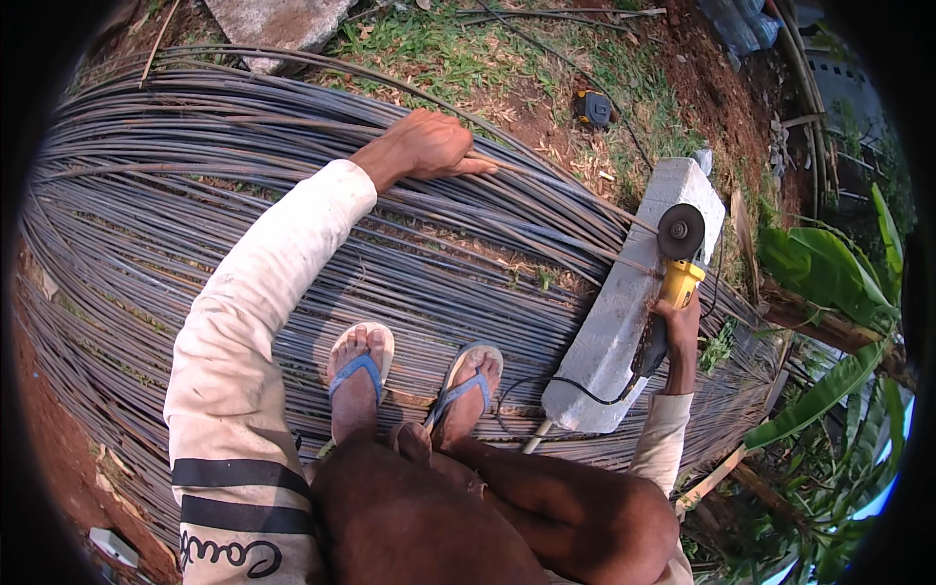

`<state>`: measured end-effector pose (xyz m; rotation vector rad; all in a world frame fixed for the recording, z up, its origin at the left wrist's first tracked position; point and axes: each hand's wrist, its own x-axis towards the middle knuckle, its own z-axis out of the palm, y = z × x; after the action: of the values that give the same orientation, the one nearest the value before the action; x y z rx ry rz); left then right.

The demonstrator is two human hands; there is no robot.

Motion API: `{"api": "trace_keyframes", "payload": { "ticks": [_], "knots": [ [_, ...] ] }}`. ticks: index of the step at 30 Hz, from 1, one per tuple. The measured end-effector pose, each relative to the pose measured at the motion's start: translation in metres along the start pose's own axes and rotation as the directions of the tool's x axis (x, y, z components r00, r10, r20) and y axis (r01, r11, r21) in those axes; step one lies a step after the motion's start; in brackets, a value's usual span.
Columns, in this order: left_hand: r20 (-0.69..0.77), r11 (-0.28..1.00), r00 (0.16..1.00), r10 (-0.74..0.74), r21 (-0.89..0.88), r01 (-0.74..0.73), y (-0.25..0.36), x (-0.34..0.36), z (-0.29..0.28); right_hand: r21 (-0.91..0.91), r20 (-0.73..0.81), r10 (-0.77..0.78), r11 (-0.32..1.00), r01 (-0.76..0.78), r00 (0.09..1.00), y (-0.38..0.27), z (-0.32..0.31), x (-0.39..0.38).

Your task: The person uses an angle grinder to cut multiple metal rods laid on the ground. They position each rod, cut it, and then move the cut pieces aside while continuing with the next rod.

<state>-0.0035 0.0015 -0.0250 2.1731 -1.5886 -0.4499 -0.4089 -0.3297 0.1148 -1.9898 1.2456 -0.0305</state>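
Note:
My right hand (pixel 678 322) is wrapped round the body of a yellow and black angle grinder (pixel 682 282). The grinder's dark round disc (pixel 681 232) is over the far end of a long pale block (pixel 609 336), near the ends of some rods. Its black cord (pixel 595 392) loops across the block's near end. At the upper middle, my left hand (pixel 429 144) is closed on a thin steel rod (pixel 526 183) of the bundle, its thumb stretched to the right. Many long steel rods (pixel 244 234) fan out beneath both arms, several running up to the block.
My feet in blue-strapped flip-flops (pixel 361 370) stand on the rods. A tape measure (pixel 592 108) lies on the grass beyond. A rough stone slab (pixel 278 24) sits at the far left. Banana leaves (pixel 829 268) and a wooden log (pixel 819 327) are on the right.

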Motion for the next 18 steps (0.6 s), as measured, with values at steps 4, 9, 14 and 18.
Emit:
{"api": "trace_keyframes", "payload": {
  "ticks": [4,9,14,18],
  "knots": [
    [-0.007,1.000,1.000,-0.006,-0.001,0.006,0.002,-0.001,-0.004,0.055,0.022,-0.022,0.998,0.021,1.000,0.000,-0.001,-0.004],
    [0.087,0.999,0.995,-0.044,-0.001,0.045,0.005,0.001,-0.009,0.054,0.017,0.076,0.996,-0.076,0.997,0.001,-0.001,-0.012],
    [0.073,0.999,0.997,-0.039,-0.006,0.040,0.007,0.000,-0.010,0.025,-0.017,0.020,1.000,-0.019,1.000,-0.001,0.003,-0.003],
    [0.162,0.996,0.983,-0.088,0.002,0.089,0.007,0.003,-0.011,0.062,-0.003,0.024,0.998,-0.024,1.000,0.000,0.002,-0.003]
  ]
}}
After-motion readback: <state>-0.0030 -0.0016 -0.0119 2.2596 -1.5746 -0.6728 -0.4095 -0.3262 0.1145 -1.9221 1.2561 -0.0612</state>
